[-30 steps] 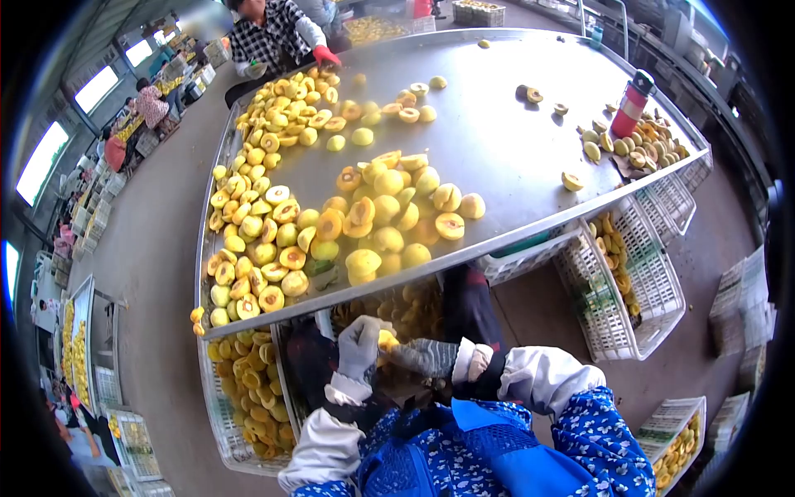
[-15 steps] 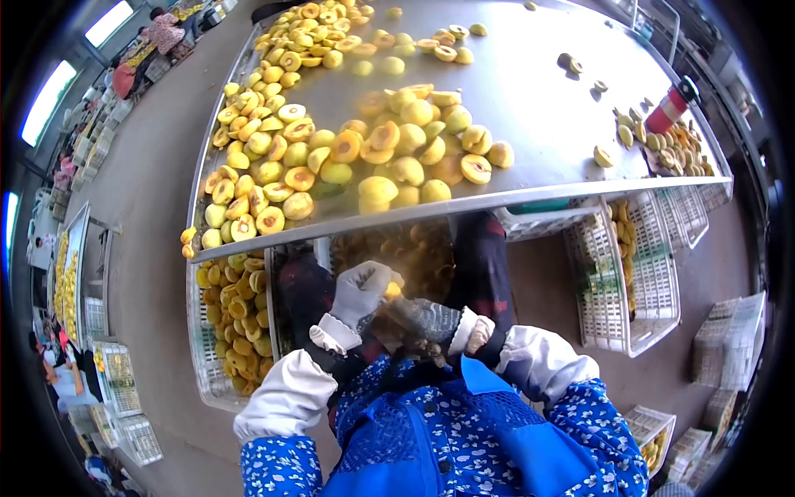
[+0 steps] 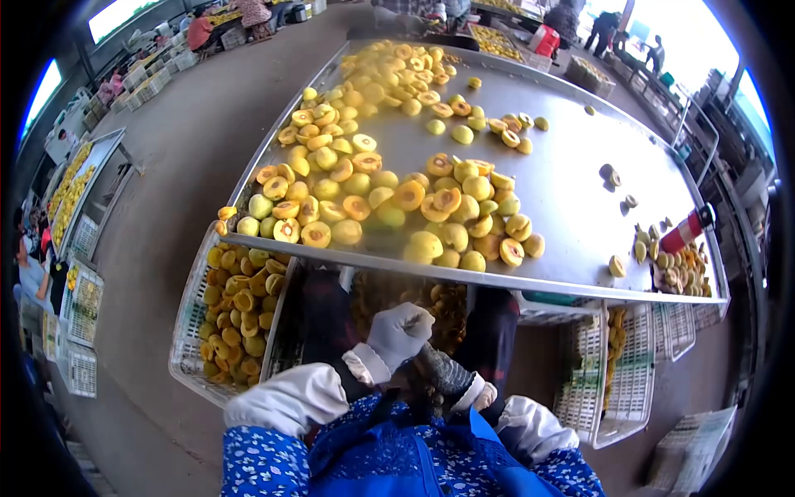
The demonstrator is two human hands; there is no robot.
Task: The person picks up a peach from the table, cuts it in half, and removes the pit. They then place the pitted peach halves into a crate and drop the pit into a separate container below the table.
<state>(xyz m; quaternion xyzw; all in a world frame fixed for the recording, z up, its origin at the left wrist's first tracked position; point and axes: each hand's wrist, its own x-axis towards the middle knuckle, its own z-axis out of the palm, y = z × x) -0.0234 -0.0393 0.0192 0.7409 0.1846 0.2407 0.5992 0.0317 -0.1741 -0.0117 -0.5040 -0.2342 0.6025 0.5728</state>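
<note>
My left hand (image 3: 400, 333), in a whitish glove, is closed in a fist above my lap. Whatever it may hold is hidden by its fingers. Just right of it and lower is my right hand (image 3: 445, 371), in a dirty grey knit glove, its fingers blurred and partly covered. Between my knees, beneath the table edge, sits a container of yellow peach pieces (image 3: 435, 302). On the metal table (image 3: 571, 215) in front lie many halved yellow peaches (image 3: 447, 199), cut faces showing on some, in a pile along the left side and near edge.
A white crate (image 3: 192, 331) full of peach halves stands left of my legs. Other white crates (image 3: 633, 373) stand to the right. A red bottle (image 3: 686, 230) lies tilted among small peach pieces (image 3: 683, 273) on the table's right corner. Several people work in the background.
The view has tilted up, showing more of the room beyond the table. The yellow peach piece that showed at my left hand is no longer visible; that hand is now a fist.
</note>
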